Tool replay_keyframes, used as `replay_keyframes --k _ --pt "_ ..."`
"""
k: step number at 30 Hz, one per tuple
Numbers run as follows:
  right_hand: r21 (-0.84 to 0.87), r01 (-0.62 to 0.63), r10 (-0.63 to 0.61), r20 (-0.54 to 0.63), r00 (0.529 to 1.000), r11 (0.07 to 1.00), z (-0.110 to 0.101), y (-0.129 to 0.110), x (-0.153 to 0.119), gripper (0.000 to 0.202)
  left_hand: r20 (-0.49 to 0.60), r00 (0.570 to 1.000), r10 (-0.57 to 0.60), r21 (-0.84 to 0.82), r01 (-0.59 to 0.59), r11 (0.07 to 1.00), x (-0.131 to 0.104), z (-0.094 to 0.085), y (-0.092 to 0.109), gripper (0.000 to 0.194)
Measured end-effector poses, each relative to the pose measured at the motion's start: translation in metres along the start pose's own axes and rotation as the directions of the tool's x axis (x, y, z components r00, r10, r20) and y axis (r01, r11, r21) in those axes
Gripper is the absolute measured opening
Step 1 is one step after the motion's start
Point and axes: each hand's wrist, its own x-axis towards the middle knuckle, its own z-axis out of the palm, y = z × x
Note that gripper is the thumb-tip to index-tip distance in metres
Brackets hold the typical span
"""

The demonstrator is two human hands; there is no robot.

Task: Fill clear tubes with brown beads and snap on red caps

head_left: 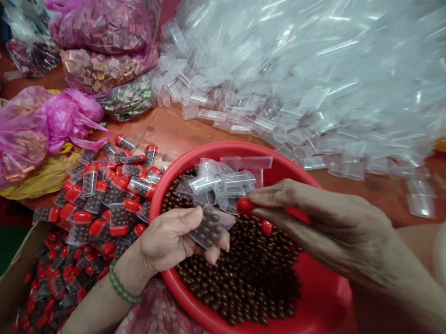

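in the middle of the frame, the left hand [178,236] has its thumb and fingers closed on a tube [208,230] of brown balls [244,280], above the red basin [326,291]. just right of it, the right hand [334,221] pinches a red cap [245,206] between nearly closed fingertips; a second red cap [266,227] shows just below those fingers. empty tubes [223,179] lie on the balls in the upper part of the basin. capped tubes [98,203] heap at left, bags [103,23] sit upper left, and a pile of clear tubes [296,73] fills the upper right.
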Motion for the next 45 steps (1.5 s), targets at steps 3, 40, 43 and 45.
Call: replay_keyframes --k 3,40,43,45 --pt "0.213 -0.227 0.266 -0.18 0.947 0.95 0.017 -0.014 -0.001 0.008 -0.002 0.999 -0.038 -0.002 0.038 0.999 0.001 0.0 0.0 0.055" --pt "-0.228 -0.027 0.018 -0.041 0.999 0.973 0.06 -0.017 -0.012 0.067 -0.14 0.982 0.126 0.165 -0.102 0.981 -0.001 0.006 -0.006 0.044" --pt "-0.418 0.048 -0.077 -0.052 0.996 0.907 0.065 -0.014 -0.008 0.068 -0.196 0.973 0.126 0.161 -0.094 0.982 0.0 0.007 -0.005 0.045" --pt "-0.44 0.033 -0.081 -0.091 0.993 0.897 0.069 -0.015 -0.006 0.06 -0.203 0.969 0.143 0.175 -0.107 0.979 0.0 0.008 -0.006 0.046"
